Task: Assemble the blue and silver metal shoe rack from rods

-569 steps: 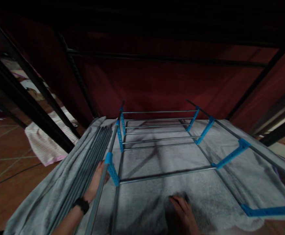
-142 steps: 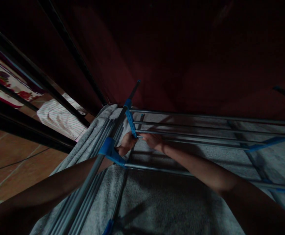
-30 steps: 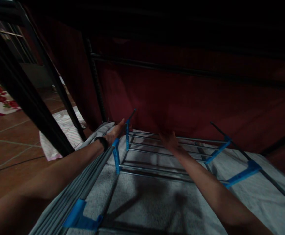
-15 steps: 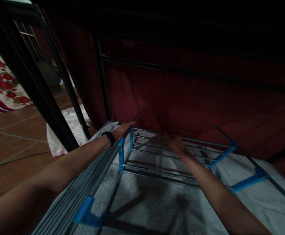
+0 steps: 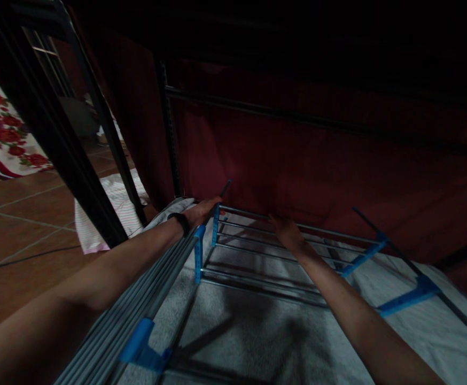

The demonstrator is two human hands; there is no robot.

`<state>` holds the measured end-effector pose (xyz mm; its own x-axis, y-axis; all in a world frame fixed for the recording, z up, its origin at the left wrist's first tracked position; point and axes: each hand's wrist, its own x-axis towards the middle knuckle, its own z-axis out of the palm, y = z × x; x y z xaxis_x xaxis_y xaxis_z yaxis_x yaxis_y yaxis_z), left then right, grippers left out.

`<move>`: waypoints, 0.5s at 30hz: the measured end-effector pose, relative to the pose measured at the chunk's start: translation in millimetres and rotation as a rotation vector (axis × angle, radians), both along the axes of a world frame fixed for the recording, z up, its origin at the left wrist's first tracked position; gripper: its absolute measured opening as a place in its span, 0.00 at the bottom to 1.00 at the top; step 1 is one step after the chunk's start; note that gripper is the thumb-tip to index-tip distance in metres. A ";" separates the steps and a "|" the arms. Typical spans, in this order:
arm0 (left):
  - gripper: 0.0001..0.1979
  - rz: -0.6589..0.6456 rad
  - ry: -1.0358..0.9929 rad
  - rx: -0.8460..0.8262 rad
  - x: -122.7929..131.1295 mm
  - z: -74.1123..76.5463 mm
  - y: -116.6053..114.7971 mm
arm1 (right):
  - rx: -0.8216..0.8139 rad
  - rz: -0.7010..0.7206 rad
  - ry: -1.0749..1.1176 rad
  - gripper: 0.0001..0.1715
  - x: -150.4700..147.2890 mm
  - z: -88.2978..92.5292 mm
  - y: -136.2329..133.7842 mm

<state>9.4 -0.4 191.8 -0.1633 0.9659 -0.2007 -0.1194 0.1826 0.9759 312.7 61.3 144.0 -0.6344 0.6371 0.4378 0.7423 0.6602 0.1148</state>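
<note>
A rack of thin metal tubes joined by blue plastic brackets (image 5: 407, 297) lies on its side on a pale cloth (image 5: 257, 331). At its far left corner, my left hand (image 5: 202, 212), with a dark band on the wrist, is closed around the tube end beside a blue bracket (image 5: 216, 224). My right hand (image 5: 288, 233) reaches to the far long tube (image 5: 337, 231), with fingers bent over it; shadow partly hides the fingertips. Several parallel grey tubes (image 5: 137, 310) run under my left forearm, with another blue bracket (image 5: 139, 345) near the front.
Behind the rack hangs a dark red curtain (image 5: 297, 166) with a black metal frame (image 5: 257, 108). Black posts (image 5: 63, 144) stand at left. Beyond are a tiled floor (image 5: 25, 214), a striped cloth (image 5: 97, 214), a dark cable (image 5: 29, 258) and a floral cloth (image 5: 9, 133).
Both hands stay at the same spots on the rack. The view has shifted very slightly; nothing else has visibly moved.
</note>
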 end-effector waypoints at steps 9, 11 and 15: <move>0.11 -0.045 -0.067 0.034 4.9 7.8 -13.0 | -0.048 0.019 0.002 0.22 1.4 -0.9 3.7; 0.10 -0.033 -0.057 0.015 5.2 8.2 -10.3 | -0.056 0.028 0.016 0.22 1.7 -1.9 4.2; 0.11 -0.005 -0.047 -0.029 6.7 5.5 -2.9 | -0.054 0.049 0.026 0.23 4.1 -6.3 6.5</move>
<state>16.1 -3.3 197.3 -0.1483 0.9604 -0.2357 -0.1645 0.2110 0.9635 316.8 67.8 137.7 -0.6543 0.6285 0.4207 0.7111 0.7006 0.0593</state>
